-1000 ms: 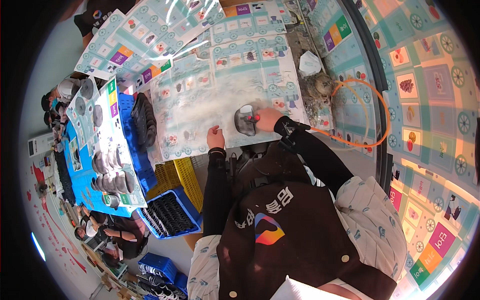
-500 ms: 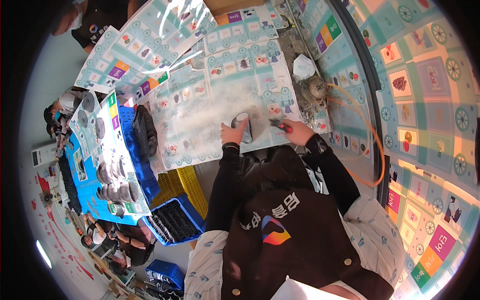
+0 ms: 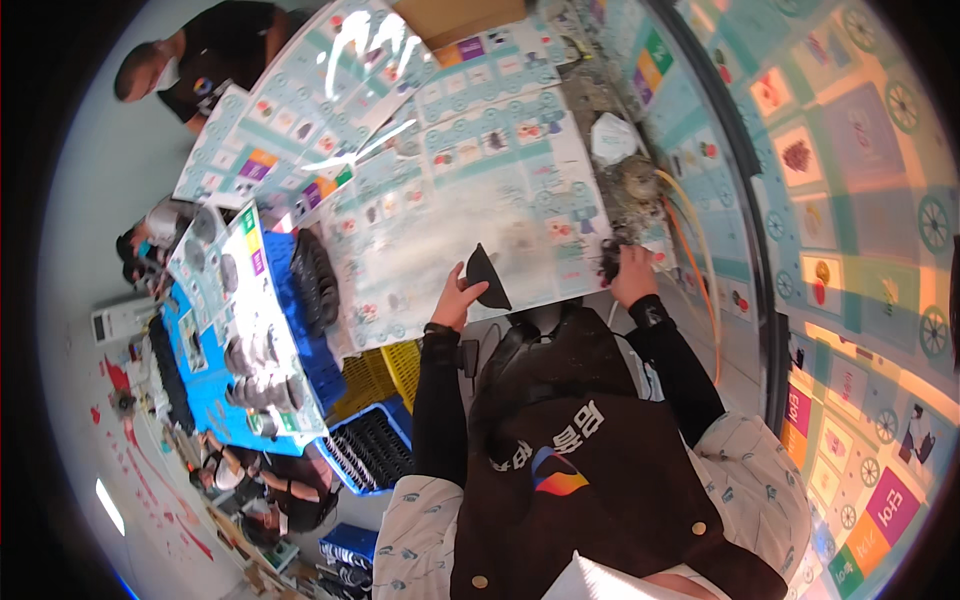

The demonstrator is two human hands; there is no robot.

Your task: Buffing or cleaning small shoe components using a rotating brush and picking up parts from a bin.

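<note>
My left hand (image 3: 456,300) pinches a flat black half-moon-shaped piece (image 3: 488,281) between thumb and fingers. The piece is tilted up above the near part of the worktable, its dark face showing. At the table's right edge, my right hand (image 3: 633,276) is closed around a small dark tool with a bristly-looking head (image 3: 609,262); its handle is hidden by the fingers. Under both hands lies a printed pastel sheet (image 3: 400,290) covering the table, with a whitish, powdery patch in its middle.
Left of the table are black shoe-like pieces (image 3: 314,280), a yellow crate (image 3: 368,385) and a blue crate of black pieces (image 3: 370,445). A white crumpled item (image 3: 612,138) and an orange hose (image 3: 706,290) lie right. A masked co-worker (image 3: 205,60) stands far left.
My right hand has moved right with the dark tool, away from the piece. The piece in my left hand has been turned, from a pale face with dark rim to a dark face.
</note>
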